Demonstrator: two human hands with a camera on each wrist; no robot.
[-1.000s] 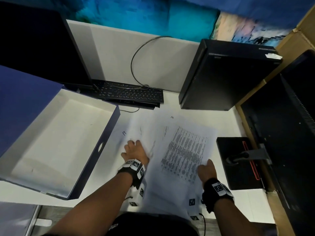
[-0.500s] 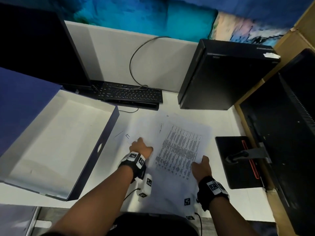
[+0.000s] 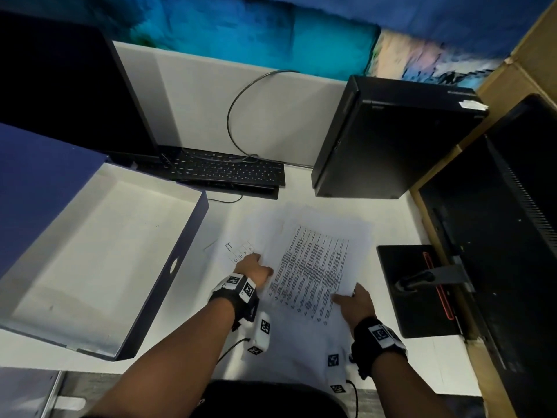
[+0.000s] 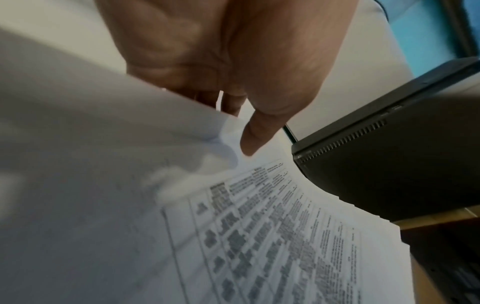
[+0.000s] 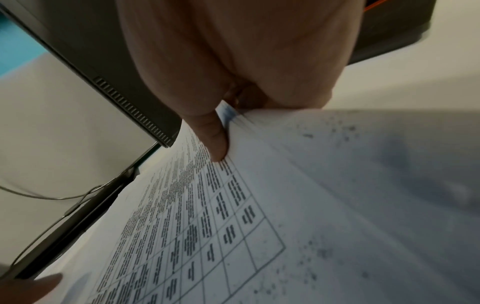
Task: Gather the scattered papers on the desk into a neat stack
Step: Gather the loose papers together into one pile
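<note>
1. Loose pile of white printed paper sheets (image 3: 313,267), lying fanned on the white desk top (image 3: 422,366) between the open dark-blue cardboard box with a white interior (image 3: 99,260) and the flat black monitor base (image 3: 413,285). The top sheet carries a printed table.
2. Left hand (image 3: 256,268) at the pile's left edge. In the left wrist view its thumb (image 4: 259,135) lies on top of the sheets and the fingers curl beneath a lifted edge: a pinching hold on the pile.
3. Right hand (image 3: 354,303) at the pile's lower right corner. In the right wrist view the thumb (image 5: 215,142) presses on the tabled sheet and the fingers pass under the edge, gripping the sheets.
4. One sheet with a small printed grid (image 3: 238,251) protrudes to the left of the pile, just beyond the left hand.
5. Black keyboard (image 3: 223,170) at the rear of the desk, with a thin grey looped cable (image 3: 238,116) above it.
6. Black upright computer case (image 3: 388,140), standing behind the pile to the right.
</note>
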